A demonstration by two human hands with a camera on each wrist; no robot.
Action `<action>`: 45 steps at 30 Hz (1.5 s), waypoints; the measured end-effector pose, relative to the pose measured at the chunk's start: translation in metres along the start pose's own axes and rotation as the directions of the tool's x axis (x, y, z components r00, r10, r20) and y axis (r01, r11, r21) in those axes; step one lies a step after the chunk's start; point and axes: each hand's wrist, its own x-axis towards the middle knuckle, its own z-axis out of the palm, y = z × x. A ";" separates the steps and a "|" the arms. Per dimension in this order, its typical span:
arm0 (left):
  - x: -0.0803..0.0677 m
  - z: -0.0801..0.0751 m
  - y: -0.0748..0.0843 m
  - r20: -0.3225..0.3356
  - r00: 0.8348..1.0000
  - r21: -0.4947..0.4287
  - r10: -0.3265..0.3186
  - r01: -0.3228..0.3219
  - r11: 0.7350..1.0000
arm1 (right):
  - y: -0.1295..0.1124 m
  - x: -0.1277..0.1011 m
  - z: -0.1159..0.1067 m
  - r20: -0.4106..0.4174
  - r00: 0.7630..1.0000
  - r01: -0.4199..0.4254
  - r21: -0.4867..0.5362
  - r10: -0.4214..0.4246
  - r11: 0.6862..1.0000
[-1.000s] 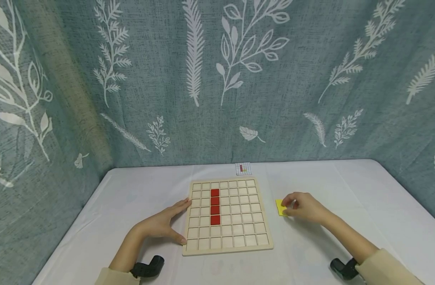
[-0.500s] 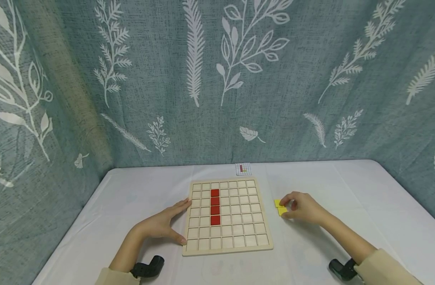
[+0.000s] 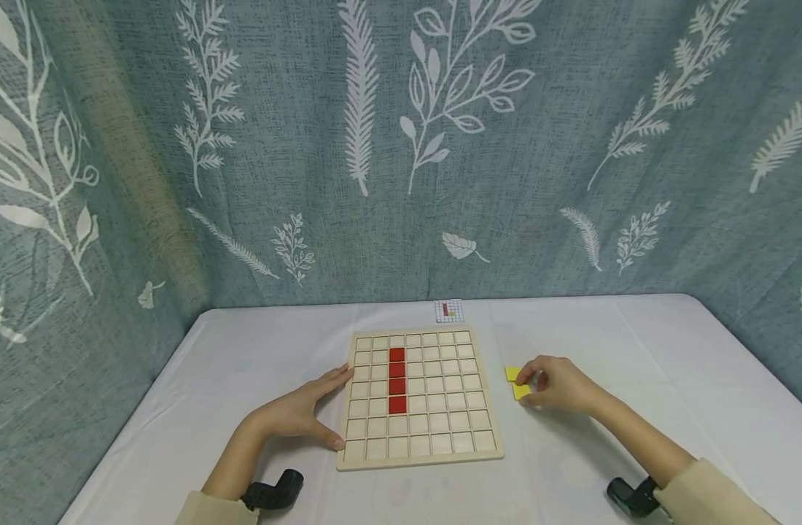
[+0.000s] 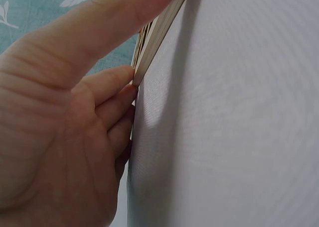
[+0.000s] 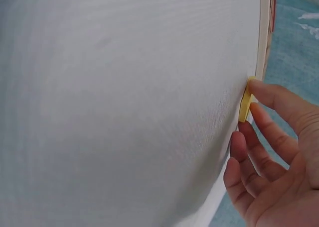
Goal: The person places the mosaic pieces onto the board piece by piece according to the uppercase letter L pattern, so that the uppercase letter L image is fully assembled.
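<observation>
My left hand (image 3: 296, 415) rests at the left edge of a wooden grid board (image 3: 434, 424), fingers and thumb spread and touching its rim. A column of several red tiles (image 3: 397, 386) lies in the board's cells. To the right of the board, my right hand (image 3: 561, 385) pinches at small yellow tiles on the cloth. One yellow tile (image 3: 512, 373) sits up and left of another yellow tile (image 3: 520, 391), and the fingers partly cover them. In the right wrist view, thumb and fingers meet the edges of the yellow pieces (image 5: 245, 101). How many lie there is unclear.
A small card (image 3: 449, 311) printed with a grid, a red bar and a yellow mark lies behind the board. White cloth (image 3: 257, 350) covers the table, and a leaf-patterned teal curtain (image 3: 348, 240) hangs behind it. Black wrist devices (image 3: 276, 491) sit on both forearms.
The yellow patch under my right fingers has parted into two offset tiles, the upper one shifted slightly left. My left hand and the board stay where they were.
</observation>
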 end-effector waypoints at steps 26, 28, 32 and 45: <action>0.000 0.000 0.000 -0.003 1.000 0.005 -0.008 0.008 1.000 | 0.008 -0.002 0.003 0.030 0.998 -0.057 0.138 0.053 0.989; 0.000 0.000 0.000 -0.004 1.000 0.007 -0.006 0.006 1.000 | 0.008 -0.002 0.004 0.024 0.998 -0.056 0.138 0.053 0.989; 0.000 0.000 0.001 -0.005 1.000 0.006 -0.006 0.006 1.000 | 0.007 -0.004 0.003 0.017 0.999 -0.052 0.136 0.051 0.989; 0.001 0.001 -0.001 -0.005 1.000 0.001 -0.015 0.015 1.000 | 0.010 -0.008 0.002 0.019 0.999 0.035 0.189 -0.040 0.981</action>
